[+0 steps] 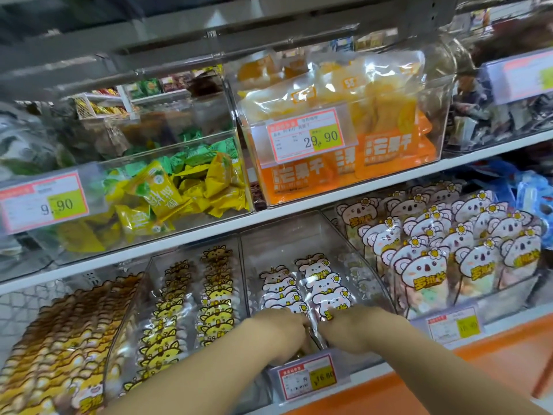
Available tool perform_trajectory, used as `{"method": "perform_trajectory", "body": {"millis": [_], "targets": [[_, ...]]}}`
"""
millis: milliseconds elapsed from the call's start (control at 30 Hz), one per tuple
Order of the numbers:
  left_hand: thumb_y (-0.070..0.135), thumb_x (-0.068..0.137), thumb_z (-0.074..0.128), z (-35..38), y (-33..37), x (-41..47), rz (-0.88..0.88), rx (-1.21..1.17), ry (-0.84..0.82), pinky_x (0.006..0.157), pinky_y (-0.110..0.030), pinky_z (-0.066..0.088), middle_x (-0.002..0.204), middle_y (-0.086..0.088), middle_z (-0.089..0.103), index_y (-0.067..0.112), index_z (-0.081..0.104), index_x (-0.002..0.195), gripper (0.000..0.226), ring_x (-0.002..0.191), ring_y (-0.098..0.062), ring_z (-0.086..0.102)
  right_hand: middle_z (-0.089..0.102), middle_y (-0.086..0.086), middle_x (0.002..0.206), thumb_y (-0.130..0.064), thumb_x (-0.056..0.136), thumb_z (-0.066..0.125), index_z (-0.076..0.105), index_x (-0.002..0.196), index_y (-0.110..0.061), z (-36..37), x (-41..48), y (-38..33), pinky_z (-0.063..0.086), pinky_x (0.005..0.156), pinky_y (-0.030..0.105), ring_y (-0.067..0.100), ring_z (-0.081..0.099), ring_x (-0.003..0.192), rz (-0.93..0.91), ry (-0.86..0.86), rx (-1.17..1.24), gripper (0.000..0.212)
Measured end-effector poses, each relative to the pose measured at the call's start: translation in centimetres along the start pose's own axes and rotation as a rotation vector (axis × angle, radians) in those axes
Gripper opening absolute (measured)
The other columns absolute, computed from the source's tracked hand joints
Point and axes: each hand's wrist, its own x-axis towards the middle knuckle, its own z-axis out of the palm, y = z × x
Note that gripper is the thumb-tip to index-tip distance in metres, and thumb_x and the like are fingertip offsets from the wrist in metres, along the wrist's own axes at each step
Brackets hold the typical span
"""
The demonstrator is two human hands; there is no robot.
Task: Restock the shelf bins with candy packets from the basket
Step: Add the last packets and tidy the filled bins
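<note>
far left on the lower shelf (514,316) we see a clear bin of brown-yellow pkts (59,339). above it, on the upper shelf (299,209), sits a bin of green + yellow wrapped candies (185,187) w/ a 9.90 tag (45,202). next along the lower shelf is a bin w/ two rows of yellow cat pkts (191,307). then comes the middle bin (299,235), only part full, w/ two short rows of white-pink bunny pkts (302,286) standing toward its front. our left hand (278,330) is inside the front of that bin, fingers curled down over the left row. we can't tell if it grips anything. just beside it our right hand (350,327) is at the front pkt of the right row, fingertips against it, and we can't tell its grip either. a 16.80 tag (308,378) hangs on the bin front below both hands. above is a bin of orange dried-fruit bags (344,169) w/ a 29.90 tag (308,139). to the right a full bin of koala pkts (449,259) stands upright, w/ blue bags (532,199) at the far edge.
</note>
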Motion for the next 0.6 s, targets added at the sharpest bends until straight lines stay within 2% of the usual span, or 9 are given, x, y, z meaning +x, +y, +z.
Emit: {"method": "perform_trajectory", "body": {"millis": [67,133,200,233,300,367,467,533,600], "targets": [[-0.002,0.094,0.053,0.0,0.0,-0.4,0.018,0.021,0.029,0.089,-0.042,0.051,0.152,0.000,0.042,0.026,0.048,0.147,0.060,0.125,-0.032,0.052,0.037,0.025,0.151,-0.020,0.106,0.029,0.039,0.142,-0.012,-1.0,-1.1,-0.3,0.040,0.106,0.051,0.045,0.044,0.131,-0.014,0.027,0.062,0.038],[0.002,0.094,0.054,0.6,-0.7,-0.4,0.038,0.000,0.137,0.080,-0.040,0.053,0.142,-0.001,0.054,0.028,0.057,0.138,0.051,0.115,-0.032,0.060,0.059,0.017,0.126,-0.033,0.104,0.031,0.056,0.125,-0.013,-1.3,-1.7,-0.1,0.046,0.094,0.040,0.034,0.057,0.112,-0.115,0.133,-0.059,0.039],[0.005,0.093,0.058,1.4,-1.4,-1.2,0.042,0.021,0.275,0.088,-0.043,0.054,0.135,0.001,0.061,0.032,0.061,0.132,0.047,0.113,-0.030,0.062,0.066,0.006,0.100,-0.045,0.093,0.035,0.064,0.095,-0.017,-1.7,-1.9,0.0,0.050,0.085,0.038,0.028,0.060,0.092,-0.121,0.243,-0.089,0.041],[0.007,0.093,0.058,1.8,-1.8,-2.0,0.047,0.022,0.356,0.095,-0.044,0.051,0.134,0.003,0.062,0.035,0.060,0.133,0.049,0.116,-0.027,0.061,0.068,0.003,0.094,-0.046,0.087,0.036,0.065,0.090,-0.015,-2.1,-2.2,-0.4,0.053,0.084,0.040,0.027,0.062,0.090,-0.103,0.312,-0.013,0.042],[0.017,0.098,0.054,3.0,-2.4,-4.6,0.058,-0.076,0.569,0.109,-0.038,0.040,0.135,0.012,0.059,0.038,0.058,0.134,0.042,0.125,-0.014,0.053,0.072,-0.001,0.104,-0.045,0.088,0.043,0.070,0.103,-0.025,-2.8,-3.9,-2.6,0.055,0.087,0.041,0.024,0.066,0.099,-0.161,0.427,0.089,0.037],[0.028,0.101,0.044,5.2,-3.4,-7.7,0.014,-0.271,0.778,0.113,-0.030,0.032,0.133,0.021,0.057,0.039,0.058,0.132,0.036,0.127,-0.003,0.046,0.069,-0.008,0.121,-0.043,0.095,0.049,0.067,0.120,-0.033,-2.9,-5.1,-5.2,0.053,0.093,0.037,0.018,0.063,0.111,-0.245,0.491,0.145,0.033],[0.032,0.096,0.042,10.2,-6.3,-12.1,-0.165,-0.431,1.032,0.101,-0.035,0.046,0.119,0.026,0.061,0.041,0.062,0.119,0.031,0.115,0.000,0.054,0.070,-0.012,0.115,-0.040,0.096,0.053,0.067,0.120,-0.035,-2.1,-7.1,-10.0,0.052,0.090,0.034,0.011,0.063,0.103,-0.388,0.516,0.226,0.028],[0.032,0.094,0.044,13.0,-8.4,-14.6,-0.294,-0.484,1.079,0.093,-0.038,0.051,0.114,0.024,0.063,0.038,0.064,0.114,0.029,0.108,-0.005,0.058,0.069,-0.015,0.111,-0.038,0.095,0.055,0.068,0.117,-0.035,-1.0,-7.5,-13.8,0.051,0.090,0.032,0.009,0.062,0.103,-0.474,0.511,0.294,0.026],[0.032,0.091,0.045,15.5,-10.1,-16.9,-0.409,-0.475,1.096,0.089,-0.036,0.050,0.110,0.020,0.065,0.035,0.068,0.109,0.029,0.102,-0.009,0.061,0.066,-0.016,0.117,-0.036,0.096,0.055,0.066,0.121,-0.034,0.2,-7.4,-17.7,0.050,0.092,0.033,0.010,0.060,0.106,-0.533,0.476,0.294,0.027]]}}
